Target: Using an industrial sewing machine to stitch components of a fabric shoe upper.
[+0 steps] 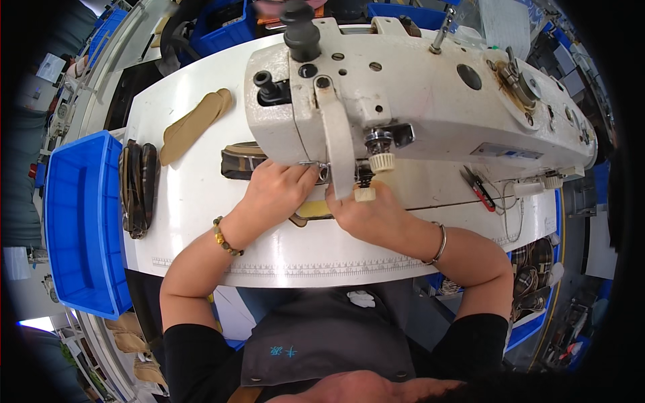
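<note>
A white sewing machine (403, 87) stands over the table, its head above both my hands. My left hand (277, 191) is closed on a plaid fabric piece (240, 161), fingertips beside the needle area. My right hand (366, 211) curls in from the other side, its fingers partly hidden behind the machine's white lever and tension knobs. It seems to grip the same work, though the contact is hidden. Between and below the hands shows a yellow sole-shaped piece (314, 209) with a tan edge.
Tan insoles (195, 127) and a stack of plaid pieces (138, 188) lie on the left of the white table (201, 235). Beside it stands a blue crate (87, 228). Red-handled thread snips (478, 189) lie at right. More plaid pieces (531, 275) fill a bin below right.
</note>
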A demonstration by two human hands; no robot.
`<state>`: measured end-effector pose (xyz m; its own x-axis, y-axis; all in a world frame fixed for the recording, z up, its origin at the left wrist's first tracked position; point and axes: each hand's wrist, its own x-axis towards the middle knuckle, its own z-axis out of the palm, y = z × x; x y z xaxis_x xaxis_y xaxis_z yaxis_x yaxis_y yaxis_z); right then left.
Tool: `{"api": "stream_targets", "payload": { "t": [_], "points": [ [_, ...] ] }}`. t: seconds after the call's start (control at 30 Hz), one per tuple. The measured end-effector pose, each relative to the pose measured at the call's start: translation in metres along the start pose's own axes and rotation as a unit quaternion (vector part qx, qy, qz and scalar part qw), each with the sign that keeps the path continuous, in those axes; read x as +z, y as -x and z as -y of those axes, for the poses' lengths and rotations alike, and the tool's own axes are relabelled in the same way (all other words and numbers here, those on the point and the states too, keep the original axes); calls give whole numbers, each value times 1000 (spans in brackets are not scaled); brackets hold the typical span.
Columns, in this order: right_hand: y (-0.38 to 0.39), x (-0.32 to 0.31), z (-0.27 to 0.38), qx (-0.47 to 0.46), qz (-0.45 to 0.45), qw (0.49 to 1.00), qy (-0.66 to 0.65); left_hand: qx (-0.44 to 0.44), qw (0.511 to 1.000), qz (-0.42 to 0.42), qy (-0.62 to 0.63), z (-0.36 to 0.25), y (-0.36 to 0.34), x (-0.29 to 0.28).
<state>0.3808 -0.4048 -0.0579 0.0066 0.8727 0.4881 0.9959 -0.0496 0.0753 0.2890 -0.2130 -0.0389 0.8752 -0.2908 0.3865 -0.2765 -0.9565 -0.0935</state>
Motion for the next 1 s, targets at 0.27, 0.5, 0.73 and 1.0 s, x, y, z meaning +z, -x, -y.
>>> {"api": "stream_targets", "payload": {
  "t": [0.27,0.5,0.73,1.0],
  "points": [
    [-6,-15,-8,103,86,989,-66,3,999,-45,-21,5,3,4],
    [64,-94,53,170,321,881,-303,-29,995,-92,5,7,23,0],
    [182,-55,199,331,317,773,-438,-23,994,-102,17,0,20,2],
    [152,60,178,531,323,741,-254,-32,995,-89,27,3,24,2]
  ]
}}
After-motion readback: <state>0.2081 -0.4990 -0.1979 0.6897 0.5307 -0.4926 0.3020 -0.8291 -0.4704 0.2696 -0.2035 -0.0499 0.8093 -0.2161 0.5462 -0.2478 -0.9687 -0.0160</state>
